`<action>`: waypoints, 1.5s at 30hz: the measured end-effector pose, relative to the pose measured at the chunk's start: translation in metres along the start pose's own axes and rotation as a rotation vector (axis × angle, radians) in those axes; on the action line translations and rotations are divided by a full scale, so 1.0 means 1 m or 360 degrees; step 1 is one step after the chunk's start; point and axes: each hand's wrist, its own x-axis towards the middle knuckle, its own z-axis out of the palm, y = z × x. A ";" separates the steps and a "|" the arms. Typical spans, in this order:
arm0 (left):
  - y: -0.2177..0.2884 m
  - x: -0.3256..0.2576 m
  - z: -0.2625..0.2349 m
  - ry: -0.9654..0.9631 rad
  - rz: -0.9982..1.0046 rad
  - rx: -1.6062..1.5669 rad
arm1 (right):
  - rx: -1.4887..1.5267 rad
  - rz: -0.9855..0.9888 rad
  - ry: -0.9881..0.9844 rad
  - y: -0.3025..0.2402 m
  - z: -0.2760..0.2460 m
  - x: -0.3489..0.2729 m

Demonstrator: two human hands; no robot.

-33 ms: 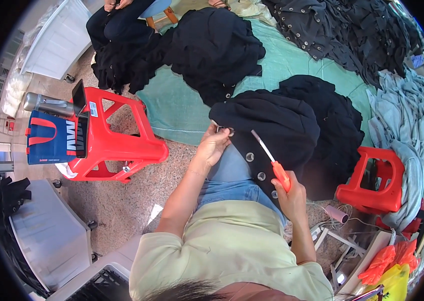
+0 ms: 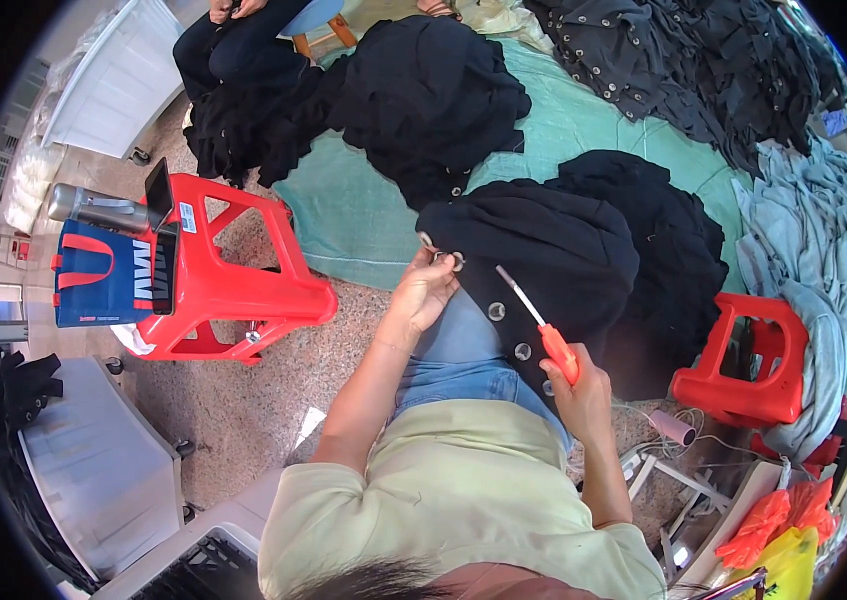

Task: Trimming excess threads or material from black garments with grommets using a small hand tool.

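Observation:
A black garment (image 2: 553, 245) with a row of metal snaps lies over my lap. My left hand (image 2: 427, 292) pinches its near edge beside a metal snap (image 2: 455, 262). My right hand (image 2: 579, 398) grips an orange-handled tool (image 2: 541, 328) whose thin metal shaft points up and left toward the garment's edge. Its tip stays a little apart from my left hand. More snaps (image 2: 496, 311) run down the garment's hem between my two hands.
A red plastic stool (image 2: 233, 290) stands at my left with a blue bag (image 2: 103, 275) and a metal flask (image 2: 93, 205). Another red stool (image 2: 753, 365) is at my right. Dark garment piles (image 2: 433, 90) lie on a green sheet (image 2: 563, 130); grey garments (image 2: 813, 230) far right. A seated person (image 2: 243, 45) is beyond.

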 end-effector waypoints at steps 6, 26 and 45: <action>0.007 -0.005 -0.005 -0.0151 -0.0009 -0.0120 | -0.0018 -0.0121 -0.0145 -0.003 0.004 -0.003; 0.012 0.065 -0.027 0.0331 -0.0392 0.0377 | 0.0008 -0.0011 0.0131 -0.009 0.013 0.020; 0.009 0.008 -0.005 -0.0024 -0.0119 0.0493 | -0.0071 -0.0107 -0.0048 0.004 0.015 0.002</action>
